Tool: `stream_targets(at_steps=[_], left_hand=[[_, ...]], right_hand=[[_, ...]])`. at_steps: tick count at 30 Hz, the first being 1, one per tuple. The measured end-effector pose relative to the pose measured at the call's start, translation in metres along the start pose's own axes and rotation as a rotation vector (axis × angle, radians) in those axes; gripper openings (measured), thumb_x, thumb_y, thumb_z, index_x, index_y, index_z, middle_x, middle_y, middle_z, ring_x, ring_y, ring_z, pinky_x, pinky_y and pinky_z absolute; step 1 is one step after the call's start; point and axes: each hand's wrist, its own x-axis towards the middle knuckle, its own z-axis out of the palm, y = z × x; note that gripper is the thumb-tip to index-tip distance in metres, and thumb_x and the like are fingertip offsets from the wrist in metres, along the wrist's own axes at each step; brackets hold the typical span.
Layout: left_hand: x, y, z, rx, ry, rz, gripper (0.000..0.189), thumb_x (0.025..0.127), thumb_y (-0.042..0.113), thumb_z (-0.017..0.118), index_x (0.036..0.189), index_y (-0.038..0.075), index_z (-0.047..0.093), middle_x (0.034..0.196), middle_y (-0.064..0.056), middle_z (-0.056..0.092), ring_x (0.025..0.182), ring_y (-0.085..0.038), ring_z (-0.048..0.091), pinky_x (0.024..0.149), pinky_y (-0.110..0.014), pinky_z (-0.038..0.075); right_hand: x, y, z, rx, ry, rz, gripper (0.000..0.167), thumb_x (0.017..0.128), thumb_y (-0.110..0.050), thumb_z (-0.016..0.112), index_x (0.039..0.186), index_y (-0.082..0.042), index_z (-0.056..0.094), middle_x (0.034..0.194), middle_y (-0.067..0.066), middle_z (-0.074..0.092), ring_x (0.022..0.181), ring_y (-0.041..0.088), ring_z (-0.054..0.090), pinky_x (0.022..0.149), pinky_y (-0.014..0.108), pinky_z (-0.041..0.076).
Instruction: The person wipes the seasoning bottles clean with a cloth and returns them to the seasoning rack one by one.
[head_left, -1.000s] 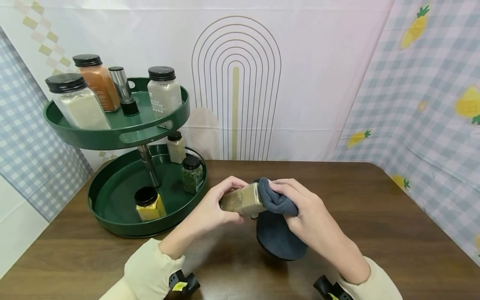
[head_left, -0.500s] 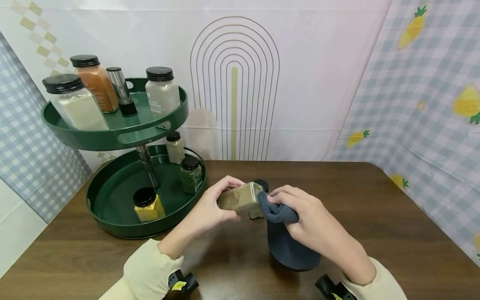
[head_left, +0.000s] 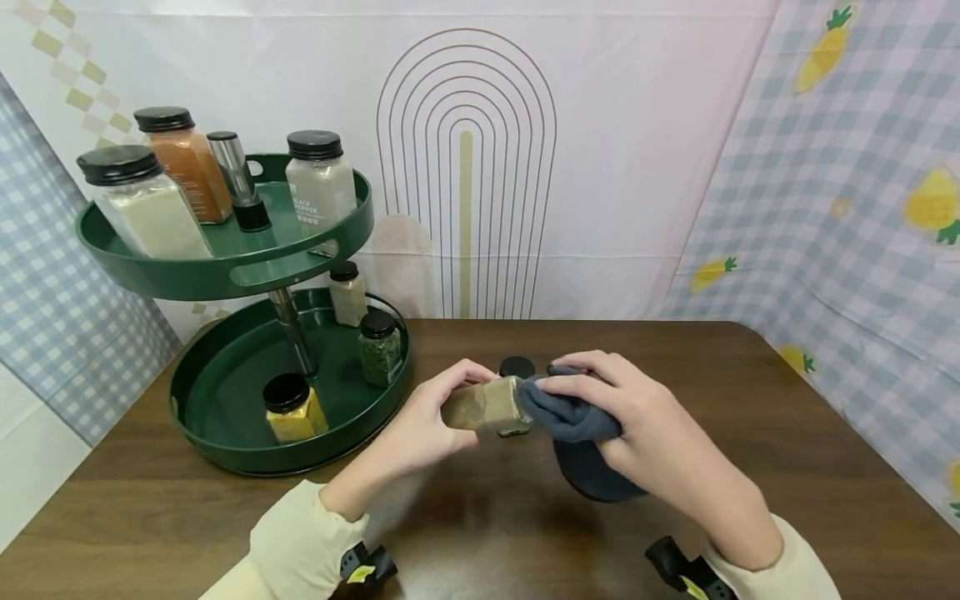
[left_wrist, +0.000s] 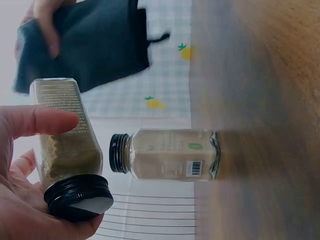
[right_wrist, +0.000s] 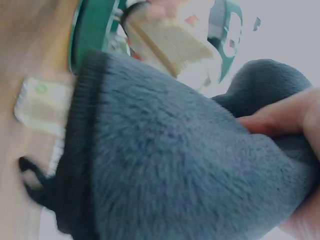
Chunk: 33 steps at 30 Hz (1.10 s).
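Note:
My left hand (head_left: pixel 423 429) grips a square glass spice jar (head_left: pixel 482 407) of brownish-green powder, tipped on its side. Its black lid (left_wrist: pixel 77 197) sits near the palm in the left wrist view, and the jar's base points right. Bunched in my right hand (head_left: pixel 656 421) is a dark blue-grey cloth (head_left: pixel 576 417), right beside that base. A loose flap hangs below the fingers, and a small loop (right_wrist: pixel 32 177) shows at the cloth's edge. Behind the held jar a second spice jar (left_wrist: pixel 167 155) stands upright on the table, partly hidden in the head view.
A two-tier green turntable rack (head_left: pixel 225 462) stands on the left of the wooden table (head_left: pixel 750 400). Several large jars and a silver-and-black cylinder (head_left: pixel 238 179) are on its upper tier. Small jars, one a yellow jar (head_left: pixel 295 412), sit on the lower tier.
My right hand has shifted right with the cloth, and its hanging flap has swung. More of the standing jar now shows. My left hand and its jar have barely moved.

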Motion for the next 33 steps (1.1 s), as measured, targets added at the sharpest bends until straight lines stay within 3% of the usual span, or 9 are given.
stream_targets(at_steps=[5,9,18,22,27,29,33], left_hand=[[0.000,0.000,0.001,0.002,-0.019,-0.003,0.059,0.065,-0.009,0.065,0.114,0.022,0.055,0.111,0.005,0.059,0.095,-0.015,0.052,0.081,-0.031,0.043],[0.000,0.001,0.001,-0.005,-0.030,-0.001,0.058,0.065,-0.008,0.065,0.114,0.020,0.054,0.111,0.001,0.059,0.094,-0.018,0.051,0.079,-0.032,0.043],[-0.001,0.000,0.000,-0.005,-0.030,-0.007,0.058,0.064,-0.008,0.065,0.114,0.020,0.055,0.109,0.000,0.059,0.093,-0.019,0.051,0.078,-0.031,0.043],[-0.001,-0.001,-0.004,-0.043,-0.005,-0.014,0.059,0.064,-0.007,0.065,0.115,0.020,0.055,0.108,0.001,0.059,0.093,-0.018,0.051,0.079,-0.031,0.043],[-0.002,0.004,-0.009,-0.085,-0.007,-0.007,0.059,0.063,-0.005,0.066,0.115,0.021,0.055,0.108,0.001,0.059,0.096,-0.017,0.051,0.082,-0.032,0.042],[-0.002,0.006,-0.010,-0.078,-0.015,-0.005,0.059,0.064,-0.005,0.067,0.114,0.023,0.056,0.107,0.003,0.060,0.096,-0.016,0.052,0.082,-0.032,0.043],[-0.002,0.009,-0.008,-0.022,-0.031,-0.006,0.057,0.065,-0.004,0.067,0.114,0.024,0.056,0.108,0.005,0.059,0.095,-0.015,0.052,0.081,-0.030,0.043]], right_hand=[[0.001,-0.004,0.012,-0.005,0.028,-0.102,0.070,0.057,0.022,0.059,0.109,-0.024,0.068,0.118,0.006,0.057,0.105,0.022,0.056,0.077,0.038,0.052],[-0.001,-0.002,0.012,-0.007,0.025,-0.097,0.070,0.053,0.024,0.059,0.103,-0.025,0.070,0.116,0.005,0.056,0.104,0.021,0.056,0.076,0.036,0.052],[-0.001,0.001,0.009,0.000,-0.045,-0.090,0.057,0.058,0.018,0.062,0.092,-0.027,0.070,0.115,-0.002,0.056,0.107,0.015,0.052,0.077,0.034,0.051],[0.000,0.002,0.010,-0.052,-0.105,-0.046,0.050,0.063,0.016,0.062,0.089,-0.027,0.069,0.113,-0.003,0.056,0.105,0.014,0.051,0.073,0.031,0.051],[0.001,0.005,0.011,-0.192,-0.204,0.084,0.043,0.067,0.010,0.066,0.090,-0.025,0.070,0.110,0.000,0.057,0.100,0.018,0.053,0.062,0.033,0.050],[0.002,0.006,0.008,-0.222,-0.165,0.128,0.044,0.066,0.011,0.066,0.094,-0.024,0.071,0.111,0.002,0.057,0.100,0.021,0.054,0.063,0.036,0.050],[0.001,0.004,0.001,-0.156,0.055,0.107,0.054,0.064,0.016,0.061,0.103,-0.021,0.070,0.116,0.005,0.057,0.105,0.023,0.053,0.074,0.040,0.051]])
